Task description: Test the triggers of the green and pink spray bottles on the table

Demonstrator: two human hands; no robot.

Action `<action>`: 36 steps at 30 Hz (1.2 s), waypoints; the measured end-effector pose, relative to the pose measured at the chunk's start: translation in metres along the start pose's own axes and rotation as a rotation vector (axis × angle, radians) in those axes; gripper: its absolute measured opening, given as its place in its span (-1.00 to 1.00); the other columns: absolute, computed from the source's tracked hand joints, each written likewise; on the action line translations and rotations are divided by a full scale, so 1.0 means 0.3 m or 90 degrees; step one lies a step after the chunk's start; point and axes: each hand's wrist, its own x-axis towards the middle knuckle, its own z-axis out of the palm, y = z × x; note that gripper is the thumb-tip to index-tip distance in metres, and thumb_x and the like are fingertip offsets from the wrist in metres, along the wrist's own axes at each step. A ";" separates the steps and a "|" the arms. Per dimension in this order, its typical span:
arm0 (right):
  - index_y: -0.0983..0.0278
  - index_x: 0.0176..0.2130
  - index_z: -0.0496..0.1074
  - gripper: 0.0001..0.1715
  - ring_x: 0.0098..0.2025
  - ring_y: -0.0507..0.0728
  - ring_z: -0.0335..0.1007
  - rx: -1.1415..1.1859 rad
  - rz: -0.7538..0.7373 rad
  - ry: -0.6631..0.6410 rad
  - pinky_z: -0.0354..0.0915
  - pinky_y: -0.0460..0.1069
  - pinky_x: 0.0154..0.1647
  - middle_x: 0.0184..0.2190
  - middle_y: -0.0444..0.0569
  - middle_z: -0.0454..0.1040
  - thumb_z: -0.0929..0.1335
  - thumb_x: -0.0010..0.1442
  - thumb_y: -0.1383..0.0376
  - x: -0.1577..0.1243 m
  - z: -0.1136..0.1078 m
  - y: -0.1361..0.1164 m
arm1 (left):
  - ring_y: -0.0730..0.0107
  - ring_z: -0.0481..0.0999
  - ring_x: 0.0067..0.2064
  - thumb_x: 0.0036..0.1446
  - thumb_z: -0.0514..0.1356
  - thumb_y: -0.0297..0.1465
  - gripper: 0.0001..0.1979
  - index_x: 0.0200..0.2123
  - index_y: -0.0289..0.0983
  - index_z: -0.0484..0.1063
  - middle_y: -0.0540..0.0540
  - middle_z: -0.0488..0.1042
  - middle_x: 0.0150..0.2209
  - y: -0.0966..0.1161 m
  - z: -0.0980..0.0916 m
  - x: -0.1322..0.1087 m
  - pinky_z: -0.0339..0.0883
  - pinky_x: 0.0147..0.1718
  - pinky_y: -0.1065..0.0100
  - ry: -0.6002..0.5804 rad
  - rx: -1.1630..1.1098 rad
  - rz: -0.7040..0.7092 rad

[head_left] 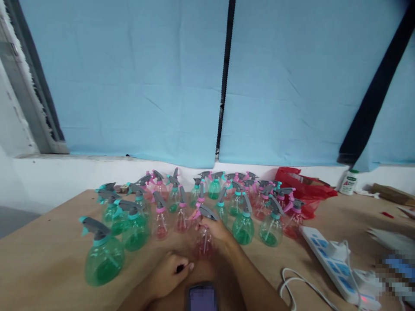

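Observation:
My right hand (212, 227) is closed around the neck of a pink spray bottle (205, 248) with a grey and pink trigger head, upright at the middle of the table. Some pink liquid and a dip tube show through its clear body. Lower left of it, my left hand (170, 274) lies curled in a loose fist near the table, a dark hollow between thumb and fingers. Close by stand another pink spray bottle (161, 226) and a green spray bottle (243, 229). At the front left is a larger-looking green spray bottle (104, 261).
Several more green and pink spray bottles fill the table's back. A phone (202, 298) lies at the front edge. To the right are a power strip (329, 261) with plugs and white cable (292, 280), a red plastic bag (301, 190) and a white bottle (349, 182).

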 end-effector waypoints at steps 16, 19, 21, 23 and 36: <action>0.18 -0.47 0.50 -0.93 -0.50 0.09 0.40 0.009 0.027 0.050 0.33 -0.02 -0.37 -0.56 -0.16 0.50 0.38 -0.07 0.27 0.002 0.005 0.042 | 0.39 0.25 -0.43 0.44 -0.02 0.02 -0.43 -0.54 -0.21 0.13 0.08 0.18 -0.55 -0.010 0.010 0.003 0.02 -0.37 0.29 0.013 0.003 0.002; 0.18 -0.43 0.53 -0.87 -0.49 0.08 0.41 -0.015 0.011 -0.006 0.33 -0.04 -0.36 -0.50 -0.15 0.56 0.36 -0.07 0.29 0.006 0.007 0.034 | 0.39 0.25 -0.44 0.43 -0.01 0.02 -0.43 -0.54 -0.20 0.13 0.08 0.18 -0.55 -0.007 0.010 0.003 0.02 -0.37 0.28 0.011 0.000 0.001; 0.17 -0.42 0.53 -0.86 -0.50 0.08 0.41 -0.017 0.008 -0.021 0.35 -0.04 -0.36 -0.49 -0.15 0.57 0.36 -0.08 0.28 0.009 0.007 0.027 | 0.39 0.25 -0.45 0.44 -0.01 0.01 -0.44 -0.55 -0.20 0.12 0.08 0.17 -0.55 -0.006 0.009 0.002 0.01 -0.38 0.28 0.009 -0.002 0.004; 0.17 -0.45 0.50 -0.89 -0.51 0.08 0.39 0.005 0.016 0.001 0.35 -0.04 -0.38 -0.54 -0.16 0.53 0.37 -0.10 0.26 0.010 0.008 0.026 | 0.39 0.26 -0.45 0.44 -0.02 0.00 -0.44 -0.55 -0.20 0.13 0.08 0.18 -0.56 -0.006 0.009 0.002 0.02 -0.38 0.28 0.012 0.002 0.004; 0.18 -0.44 0.55 -0.89 -0.45 0.09 0.43 0.004 -0.001 0.050 0.35 -0.04 -0.37 -0.49 -0.15 0.55 0.39 -0.06 0.28 0.007 0.002 0.046 | 0.40 0.25 -0.44 0.45 -0.04 -0.03 -0.46 -0.54 -0.21 0.09 0.09 0.16 -0.55 0.001 0.006 0.007 0.04 -0.36 0.29 0.019 0.007 0.026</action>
